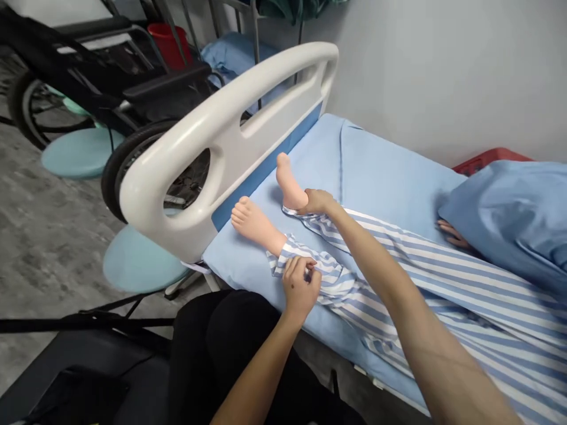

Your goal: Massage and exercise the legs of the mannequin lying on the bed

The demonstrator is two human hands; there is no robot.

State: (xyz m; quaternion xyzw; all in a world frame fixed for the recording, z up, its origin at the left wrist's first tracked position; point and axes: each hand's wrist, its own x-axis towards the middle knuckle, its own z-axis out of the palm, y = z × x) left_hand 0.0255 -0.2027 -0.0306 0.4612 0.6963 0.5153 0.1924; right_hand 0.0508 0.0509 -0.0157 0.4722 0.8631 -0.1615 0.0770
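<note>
On the bed, in the head view, lies a care manikin's pair of legs in blue-and-white striped trousers (398, 242). My right hand (316, 202) is wrapped round the far ankle, just behind the smooth pink far foot (289, 184), which points upward. The near foot (254, 223) rests on the sheet, with its trouser cuff (283, 255) rumpled above the ankle. Over the near trouser leg is my left hand (301, 286), its fingers loosely bent and the thumb apart. Nothing shows between them; whether the fingertips touch the cloth, I cannot tell.
A white footboard (230, 100) with cut-out openings borders the bed's left end. Beyond it stand a black wheelchair (146, 94) and pale green round stools (142, 260). At right, a blue cover (509, 206) partly hides a hand (452, 233), beside a red basket (491, 158).
</note>
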